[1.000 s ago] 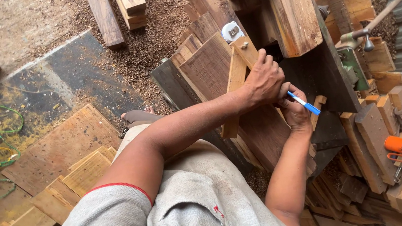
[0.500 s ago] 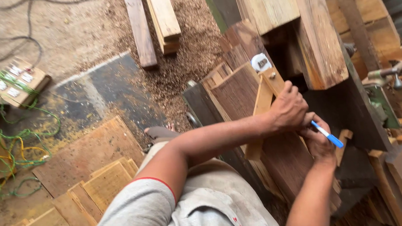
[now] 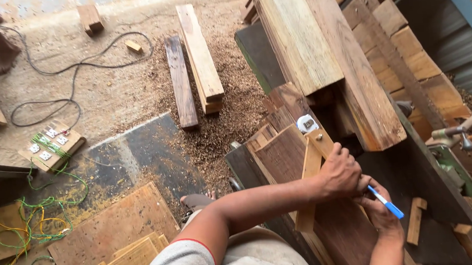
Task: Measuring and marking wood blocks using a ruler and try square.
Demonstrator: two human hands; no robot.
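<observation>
Since the earlier frame my view has tipped up and away: both hands now sit lower in the picture, and more of the sawdust-strewn floor (image 3: 134,95) shows, with a black cable (image 3: 71,66) and another person's bare foot (image 3: 2,57) newly in sight at the upper left.

One left hand (image 3: 339,176), fingers curled and pressing down, rests on one pale wooden try square (image 3: 312,171), which lies across one dark reddish-brown plank (image 3: 287,156). One right hand (image 3: 383,213) is closed around one pen with a blue cap (image 3: 386,202), just beside the left hand and over the same plank; the pen tip is hidden behind the left hand.

One white tape measure (image 3: 307,123) sits at the far end of the square. Two large pale timber beams (image 3: 319,49) lie side by side above the plank. Two long boards (image 3: 193,69) lie on the floor, one dark and one light. One small wooden board carrying four white sockets (image 3: 52,145) sits at the left, with green and yellow wires (image 3: 31,218) trailing from it. One hammer (image 3: 462,127) shows at the right edge.
</observation>
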